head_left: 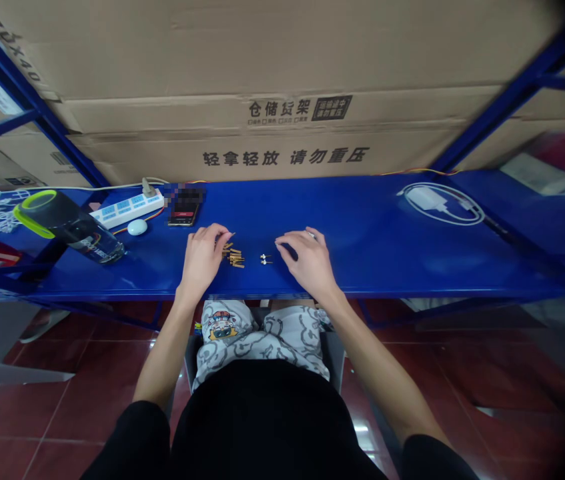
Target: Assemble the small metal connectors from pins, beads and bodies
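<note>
Here, left hand [205, 257] is resting just left of heap of small brass-coloured metal pins [233, 257] on blue surface [372, 247], fingers curling, grasp unclear; right hand [308, 261] is lying released, two white-tipped pins [265, 259] just leftward.

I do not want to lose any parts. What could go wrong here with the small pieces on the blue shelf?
The loose brass pieces lie near the front edge of the shelf; a sweep of the left hand could push them off. The two tiny pieces beside the right hand might roll away unseen. The bottle lies on its side near the power strip; a leak could reach it.
</note>
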Available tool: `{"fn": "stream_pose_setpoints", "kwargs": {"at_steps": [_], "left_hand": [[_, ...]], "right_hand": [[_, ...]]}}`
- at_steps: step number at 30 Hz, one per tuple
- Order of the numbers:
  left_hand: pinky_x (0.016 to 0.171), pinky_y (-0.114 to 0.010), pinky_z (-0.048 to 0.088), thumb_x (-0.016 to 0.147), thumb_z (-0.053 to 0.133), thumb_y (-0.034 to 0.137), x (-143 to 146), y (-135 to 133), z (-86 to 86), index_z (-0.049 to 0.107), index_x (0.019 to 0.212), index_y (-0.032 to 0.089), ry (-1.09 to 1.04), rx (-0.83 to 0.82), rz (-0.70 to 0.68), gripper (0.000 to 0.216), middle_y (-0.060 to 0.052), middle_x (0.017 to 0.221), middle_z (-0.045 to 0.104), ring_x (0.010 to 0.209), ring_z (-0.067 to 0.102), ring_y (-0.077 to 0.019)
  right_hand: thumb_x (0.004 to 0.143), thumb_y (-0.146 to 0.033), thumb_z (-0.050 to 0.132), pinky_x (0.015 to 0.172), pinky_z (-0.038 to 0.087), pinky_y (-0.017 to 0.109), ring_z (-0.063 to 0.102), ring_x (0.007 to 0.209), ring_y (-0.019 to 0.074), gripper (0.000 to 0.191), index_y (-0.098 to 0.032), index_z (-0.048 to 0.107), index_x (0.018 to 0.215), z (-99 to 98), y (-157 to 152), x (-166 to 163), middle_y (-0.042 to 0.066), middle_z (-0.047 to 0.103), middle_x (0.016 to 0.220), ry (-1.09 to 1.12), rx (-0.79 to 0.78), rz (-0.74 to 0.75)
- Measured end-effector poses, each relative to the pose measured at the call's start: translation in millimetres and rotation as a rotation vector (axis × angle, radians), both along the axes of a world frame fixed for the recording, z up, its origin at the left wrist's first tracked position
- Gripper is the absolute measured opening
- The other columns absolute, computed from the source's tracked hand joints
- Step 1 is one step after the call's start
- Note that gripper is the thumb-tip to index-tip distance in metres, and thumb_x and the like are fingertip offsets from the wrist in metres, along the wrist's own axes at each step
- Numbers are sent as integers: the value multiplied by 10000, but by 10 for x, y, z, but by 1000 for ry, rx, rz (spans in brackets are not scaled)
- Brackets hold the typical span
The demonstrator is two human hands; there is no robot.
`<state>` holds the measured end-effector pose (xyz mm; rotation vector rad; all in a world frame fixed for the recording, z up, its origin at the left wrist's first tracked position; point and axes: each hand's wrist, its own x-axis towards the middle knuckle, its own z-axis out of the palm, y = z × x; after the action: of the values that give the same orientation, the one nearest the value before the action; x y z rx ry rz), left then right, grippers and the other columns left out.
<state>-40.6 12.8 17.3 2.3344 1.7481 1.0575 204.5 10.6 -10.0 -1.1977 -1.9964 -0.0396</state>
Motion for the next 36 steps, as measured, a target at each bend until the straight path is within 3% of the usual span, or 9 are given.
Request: {"fn": "stream_pose_setpoints", "kwargs": {"at_steps": [3, 9, 13, 19, 24, 31, 36], "left_hand": [[846, -352, 462, 1035, 540, 256, 140, -62, -8, 619, 1020, 231, -116, -14, -113, 84, -2, 895, 734, 894, 649, -206], [883, -322, 516, 1005, 601, 254, 461, -143, -131, 615, 1099, 248, -271, -26, -279, 95, -11, 1057, 722, 987, 668, -180], [885, -325, 536, 987, 635, 287, 474, -134, -156, 618, 1090, 251, -297, 6, -287, 110, -12, 1024, 722, 970, 680, -176], [881, -327, 536, 963, 673, 274, 458, -124, -161, 617, 1093, 245, -294, 40, -324, 144, -11, 994, 719, 944, 681, -175], [873, -333, 527, 968, 663, 274, 462, -130, -164, 622, 1089, 246, -269, 37, -358, 131, -7, 973, 718, 931, 664, -179], [889, -336, 506, 952, 687, 307, 451, -132, -133, 635, 1163, 256, -273, 30, -374, 223, -6, 1003, 740, 953, 660, -180], [898, -371, 488, 959, 672, 363, 447, -116, -135, 719, 997, 251, -245, 44, -329, 127, -18, 1003, 760, 948, 671, -201]], "right_hand": [[975, -193, 548, 1109, 385, 486, 723, 947, 210, 162, -248, 700, 984, 12, -3, 3, 38, 781, 1013, 22, -5, 85], [967, -240, 607, 1007, 480, 458, 720, 909, 220, 109, -255, 714, 967, 75, -16, 27, 28, 784, 952, 101, -1, 211], [940, -269, 663, 917, 521, 433, 713, 905, 230, 83, -267, 728, 990, 105, -20, 37, 26, 789, 975, 156, -42, 255], [933, -270, 680, 935, 517, 439, 714, 936, 227, 274, -309, 703, 1203, 102, -24, 46, 7, 797, 985, 216, -106, 283], [954, -288, 657, 860, 524, 415, 692, 852, 212, 144, -299, 764, 1049, 96, -22, 51, 10, 791, 956, 188, -94, 333], [953, -308, 652, 845, 536, 412, 692, 840, 213, 137, -299, 784, 987, 119, -48, 51, 10, 788, 923, 269, -105, 279], [943, -330, 658, 851, 550, 426, 699, 859, 223, 136, -312, 784, 992, 130, -58, 57, 8, 792, 949, 282, -171, 260]]}}
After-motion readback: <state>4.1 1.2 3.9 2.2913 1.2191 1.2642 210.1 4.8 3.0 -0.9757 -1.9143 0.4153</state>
